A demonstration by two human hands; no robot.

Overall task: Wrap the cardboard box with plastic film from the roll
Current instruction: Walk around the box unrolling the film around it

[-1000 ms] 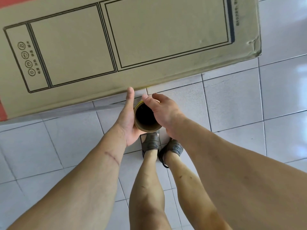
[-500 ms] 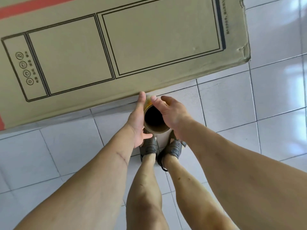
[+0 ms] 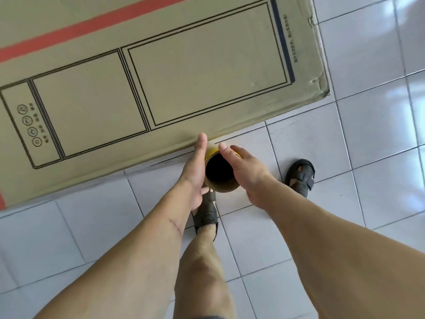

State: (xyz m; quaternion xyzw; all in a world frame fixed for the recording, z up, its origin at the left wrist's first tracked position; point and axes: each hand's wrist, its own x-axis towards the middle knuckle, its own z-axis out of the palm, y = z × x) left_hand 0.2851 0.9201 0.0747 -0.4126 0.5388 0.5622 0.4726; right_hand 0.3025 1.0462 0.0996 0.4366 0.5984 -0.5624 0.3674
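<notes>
- I read the cardboard box [image 3: 161, 84] as lying flat on the tiled floor [image 3: 379, 139], its near long edge just ahead of the hands and one corner crumpled at the right.
- The roll [image 3: 221, 172] is held upright between both hands, its open core facing the camera, close against that near edge of the box.
- Left hand [image 3: 195, 171]: fingers straight, palm pressed flat to the roll's side, thumb pointing up toward the box edge.
- Right hand [image 3: 247, 171]: fingers curved over the roll's rim and outer side, thumb at the top of the core.
- I cannot make out any film on the box or a free tail (clear film may simply not show here).
- Risk: with the left palm only pressing, the roll could slip or tilt if the right hand eases its hold.
- Risk: the box sits on the floor, so film cannot pass beneath without lifting it; pulling hard could tear or bunch the film at the crumpled corner.
- Risk: the sandalled feet [image 3: 300, 177] are spread near the roll; a sideways step could trip on trailing film.
</notes>
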